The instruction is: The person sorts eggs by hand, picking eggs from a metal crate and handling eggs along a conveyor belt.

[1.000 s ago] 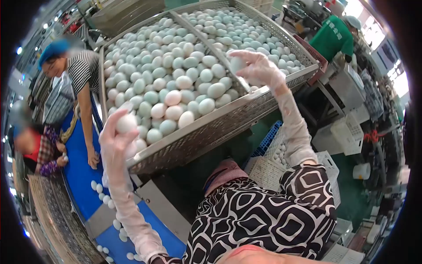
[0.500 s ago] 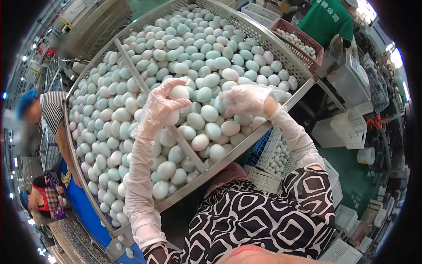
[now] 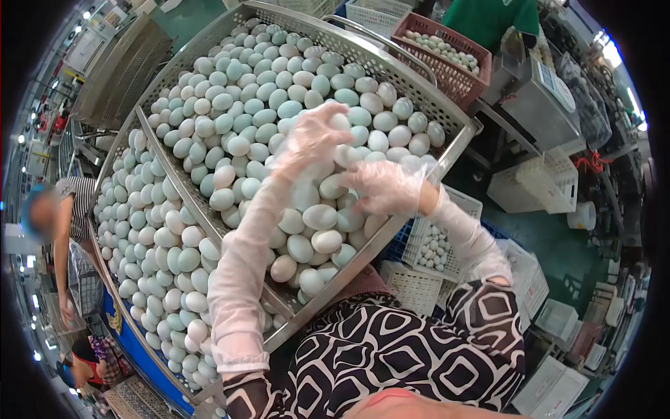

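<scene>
Noting hands first: the left hand [image 3: 317, 136] is held over the far compartment of the perforated metal bin [image 3: 342, 278], fingers curled, a pale egg [image 3: 340, 121] showing between thumb and fingertips; whether it is gripped or only covered cannot be told. The right hand [image 3: 392, 187] is lowered palm-down just beside it, fingers bent onto the heap; its palm is hidden, so no grasp can be confirmed.

Pale-green and white eggs [image 3: 319, 216] are heaped loose, shell against shell, on both sides of the metal divider [image 3: 176, 167]. Main risk judged: cracking, should one egg be knocked against its neighbours or the hands be brought together too fast. Grip could be lost through the slack, slippery-looking film of the gloves. Pulling from low in the pile could set others rolling. Any egg dropped past the near rim might be broken on the floor or in the white plastic crate [image 3: 419, 236] below.
</scene>
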The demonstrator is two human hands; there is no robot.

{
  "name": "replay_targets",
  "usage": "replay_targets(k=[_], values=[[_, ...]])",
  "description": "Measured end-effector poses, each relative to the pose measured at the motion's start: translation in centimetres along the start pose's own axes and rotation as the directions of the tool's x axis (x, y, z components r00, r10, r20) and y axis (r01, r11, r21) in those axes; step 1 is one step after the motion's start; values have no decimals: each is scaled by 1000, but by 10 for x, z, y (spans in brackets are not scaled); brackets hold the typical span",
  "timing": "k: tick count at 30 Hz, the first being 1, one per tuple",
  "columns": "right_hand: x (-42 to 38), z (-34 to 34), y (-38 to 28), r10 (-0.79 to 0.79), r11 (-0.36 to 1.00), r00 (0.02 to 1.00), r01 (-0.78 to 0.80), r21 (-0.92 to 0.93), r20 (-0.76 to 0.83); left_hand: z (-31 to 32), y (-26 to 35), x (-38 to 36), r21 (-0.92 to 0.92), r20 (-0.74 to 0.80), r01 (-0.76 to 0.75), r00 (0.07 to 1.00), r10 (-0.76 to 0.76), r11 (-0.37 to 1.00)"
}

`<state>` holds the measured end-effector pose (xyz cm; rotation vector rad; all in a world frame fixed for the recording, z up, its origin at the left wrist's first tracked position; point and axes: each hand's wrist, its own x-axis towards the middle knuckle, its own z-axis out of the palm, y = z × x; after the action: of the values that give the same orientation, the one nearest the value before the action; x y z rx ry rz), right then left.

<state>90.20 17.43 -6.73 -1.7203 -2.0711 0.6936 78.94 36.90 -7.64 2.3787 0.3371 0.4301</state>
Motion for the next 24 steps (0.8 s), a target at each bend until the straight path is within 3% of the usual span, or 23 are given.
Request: replay_targets(k=[1, 3, 4, 6, 8, 10, 12, 15, 16, 17, 18, 20, 21, 24], values=[[-3, -8, -9, 14, 1000, 999, -14, -13, 47, 9, 2, 17, 70, 3, -18, 1000, 18, 997], [-4, -8, -14, 29, 998, 998, -26, -55, 47, 28, 12, 40, 67, 38, 94, 995, -96, 993], [-5, -9, -15, 35, 997, 998, -32, -77, 44, 36, 20, 51, -25, 67, 263, 963, -261, 964], [-7, -11, -16, 44, 997, 999, -43, -57, 24, 60, 10, 61, -65, 93, 293, 953, -287, 954], [-8, -11, -17, 75, 996, 997, -75, -46, 15, 68, 17, 61, 99, 39, 162, 985, -167, 982], [-6, -13, -21, 95, 995, 994, -93, -43, 47, 64, 25, 71, 363, 319, 69, 928, -194, 929], [-5, -15, -24, 66, 998, 993, -64, -19, 97, 59, 24, 52, 294, 200, 14, 977, -76, 956], [-9, -11, -28, 35, 997, 994, -43, 69, 106, 40, 19, 33, 365, 205, -112, 978, 38, 924], [-9, -8, -30, 21, 994, 994, -32, 102, 110, 22, 28, 25, 396, 226, -94, 974, 2, 913], [-7, -1, -33, -44, 999, 999, 44, 16, 7, 4, 37, 18, 428, 246, -77, 969, -34, 900], [-5, 1, -38, -43, 996, 997, 48, 73, -70, -14, 46, 10, 460, 266, -63, 962, -70, 886], [0, -1, -48, -50, 979, 978, 89, 184, -204, -38, 36, -19, 576, 105, -95, 994, 43, 812], [1, -3, -61, -31, 987, 955, 76, 141, -296, -54, 34, -38, 643, 41, -111, 993, 110, 758], [-2, 8, -112, -7, 960, 887, 135, 244, -461, -118, 42, -105, 705, -174, 68, 981, 80, 706]])
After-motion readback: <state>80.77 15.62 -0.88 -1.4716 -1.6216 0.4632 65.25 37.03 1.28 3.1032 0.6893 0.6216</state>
